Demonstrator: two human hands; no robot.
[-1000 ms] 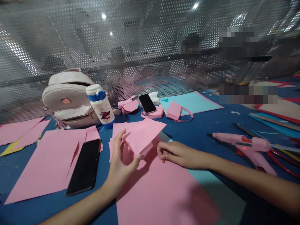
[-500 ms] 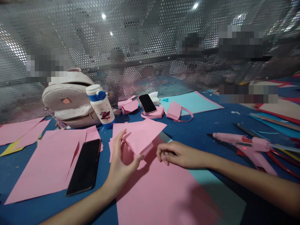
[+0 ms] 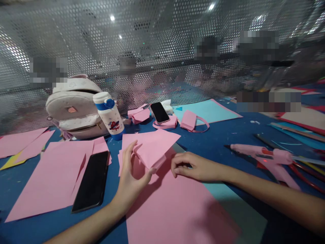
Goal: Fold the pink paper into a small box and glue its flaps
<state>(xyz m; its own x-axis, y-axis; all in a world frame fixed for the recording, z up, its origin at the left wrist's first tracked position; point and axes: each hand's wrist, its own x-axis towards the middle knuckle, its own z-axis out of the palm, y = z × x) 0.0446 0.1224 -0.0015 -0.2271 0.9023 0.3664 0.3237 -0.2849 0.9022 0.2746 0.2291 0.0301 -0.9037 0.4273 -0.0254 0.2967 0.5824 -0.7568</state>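
My left hand [image 3: 132, 176] pinches the lower corner of a folded pink paper piece [image 3: 152, 147] between thumb and fingers, lifting it off the table. To its right my right hand [image 3: 194, 166] rests on a large pink sheet [image 3: 175, 210], its fingers curled inward against the paper; whether anything lies under them is hidden. A teal sheet [image 3: 228, 200] shows beneath the pink one, under my right forearm.
A black phone [image 3: 91, 181] lies on pink sheets [image 3: 48, 176] at the left. Behind stand a white backpack [image 3: 73, 108], a water bottle [image 3: 109, 115], a second phone [image 3: 159, 112] and small pink paper bags [image 3: 190, 120]. A pink glue gun [image 3: 266, 159] lies at the right. Perforated metal screen [image 3: 162, 51] at the back.
My right hand has shifted slightly, its fingers curling and sliding a little on the pink sheet. The left hand and folded paper have stayed put.
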